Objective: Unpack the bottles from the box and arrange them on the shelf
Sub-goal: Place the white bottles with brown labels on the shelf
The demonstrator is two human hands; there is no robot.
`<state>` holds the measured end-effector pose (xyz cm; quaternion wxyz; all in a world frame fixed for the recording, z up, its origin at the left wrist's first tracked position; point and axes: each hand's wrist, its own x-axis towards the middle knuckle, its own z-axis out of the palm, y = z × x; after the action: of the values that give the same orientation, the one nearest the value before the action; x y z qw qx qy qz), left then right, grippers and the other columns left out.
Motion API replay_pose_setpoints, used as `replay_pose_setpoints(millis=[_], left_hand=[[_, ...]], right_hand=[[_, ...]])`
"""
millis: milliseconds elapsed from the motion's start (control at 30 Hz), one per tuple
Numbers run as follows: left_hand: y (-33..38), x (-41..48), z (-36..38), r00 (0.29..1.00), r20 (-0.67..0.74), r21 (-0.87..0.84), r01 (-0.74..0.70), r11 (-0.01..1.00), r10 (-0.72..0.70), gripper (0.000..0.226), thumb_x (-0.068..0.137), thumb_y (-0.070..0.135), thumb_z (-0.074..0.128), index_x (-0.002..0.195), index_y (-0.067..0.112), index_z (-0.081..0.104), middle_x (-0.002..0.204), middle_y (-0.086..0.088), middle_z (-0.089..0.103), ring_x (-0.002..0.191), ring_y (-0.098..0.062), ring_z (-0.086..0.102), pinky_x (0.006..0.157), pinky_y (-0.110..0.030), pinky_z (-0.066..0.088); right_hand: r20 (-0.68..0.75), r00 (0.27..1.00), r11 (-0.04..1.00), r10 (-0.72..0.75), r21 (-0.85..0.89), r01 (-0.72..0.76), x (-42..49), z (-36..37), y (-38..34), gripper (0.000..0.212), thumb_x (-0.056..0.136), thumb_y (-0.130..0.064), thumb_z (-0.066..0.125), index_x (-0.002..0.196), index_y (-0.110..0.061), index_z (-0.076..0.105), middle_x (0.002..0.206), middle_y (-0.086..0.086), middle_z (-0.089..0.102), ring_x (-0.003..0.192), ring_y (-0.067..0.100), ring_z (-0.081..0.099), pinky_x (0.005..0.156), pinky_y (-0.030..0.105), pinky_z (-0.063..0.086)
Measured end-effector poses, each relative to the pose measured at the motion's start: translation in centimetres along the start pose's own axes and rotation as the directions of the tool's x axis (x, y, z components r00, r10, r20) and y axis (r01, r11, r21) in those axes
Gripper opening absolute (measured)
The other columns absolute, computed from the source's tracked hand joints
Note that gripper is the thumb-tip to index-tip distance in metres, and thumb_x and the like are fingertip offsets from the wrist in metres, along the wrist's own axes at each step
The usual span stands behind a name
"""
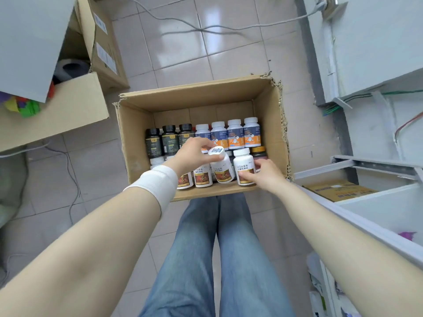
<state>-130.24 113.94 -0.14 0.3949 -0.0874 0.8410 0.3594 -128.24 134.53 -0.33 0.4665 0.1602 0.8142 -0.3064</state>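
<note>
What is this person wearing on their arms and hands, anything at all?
Both forearms are bare, with no sleeves in view and no gloves. The left hand has a wide white fabric band round its wrist; the right hand wears nothing, no watch or ring that shows.

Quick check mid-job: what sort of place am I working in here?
Probably a shop stockroom or storage room: an open cardboard box of supplement bottles on a tiled floor, more cardboard boxes at the left, and grey metal shelves on the right.
</note>
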Motion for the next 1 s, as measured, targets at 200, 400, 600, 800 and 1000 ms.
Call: replay_pose_setpoints(millis=[200,400,600,800,1000], left_hand=[[2.5,-6.3,-3.0,0.992,-0.029,-0.271,-0.128,0.954,0.125,0.025,0.077,0.031,0.074,0.088,0.026,0.053,0.099,0.001,0.068,0.090,-0.012,0.064,0.079,-0.029,0.053],[4.9,-15.3,-5.0,0.938,-0.090,-0.304,-0.346,0.888,0.334,0.025,0.083,0.028,0.069,0.101,0.019,0.054,0.092,0.008,0.064,0.079,-0.005,0.060,0.065,-0.015,0.048],[6.9,-24.6,-5.2,0.877,-0.010,-0.263,-0.465,0.845,0.480,0.018,0.092,0.033,0.055,0.106,0.021,0.054,0.096,0.004,0.063,0.091,-0.013,0.060,0.074,-0.025,0.050],[11.8,-33.0,-3.0,0.780,0.128,-0.274,-0.566,0.778,0.613,0.022,0.097,0.031,0.046,0.111,0.014,0.048,0.098,-0.005,0.060,0.091,-0.021,0.060,0.068,-0.026,0.050],[17.2,-41.8,1.2,0.665,0.242,-0.442,-0.573,0.690,0.707,0.018,0.098,0.024,0.043,0.105,0.008,0.046,0.091,-0.008,0.065,0.083,-0.018,0.067,0.073,-0.030,0.056]], right_hand=[[-0.144,0.989,0.962,-0.038,0.262,0.076,-8.2,-0.7,1.6,0.061,0.072,-0.040,0.075,0.124,-0.014,0.056,0.121,0.003,0.059,0.106,0.018,0.058,0.093,0.033,0.046],[-0.314,0.949,0.841,0.026,0.521,0.149,-19.2,3.0,3.1,0.053,0.075,-0.029,0.076,0.121,-0.015,0.056,0.118,0.003,0.064,0.107,0.018,0.060,0.099,0.038,0.045],[-0.471,0.868,0.581,0.159,0.755,0.304,-30.2,9.3,2.7,0.043,0.079,-0.013,0.072,0.117,-0.010,0.054,0.110,0.008,0.065,0.103,0.021,0.060,0.099,0.036,0.045],[-0.604,0.775,0.445,0.185,0.755,0.482,-40.2,11.3,3.6,0.031,0.083,-0.008,0.066,0.112,-0.008,0.054,0.103,0.004,0.064,0.094,0.015,0.060,0.081,0.018,0.048],[-0.742,0.635,0.406,0.216,0.660,0.633,-49.4,12.0,7.1,0.017,0.083,-0.010,0.065,0.095,-0.021,0.061,0.094,-0.006,0.069,0.085,0.006,0.064,0.077,0.013,0.050]])
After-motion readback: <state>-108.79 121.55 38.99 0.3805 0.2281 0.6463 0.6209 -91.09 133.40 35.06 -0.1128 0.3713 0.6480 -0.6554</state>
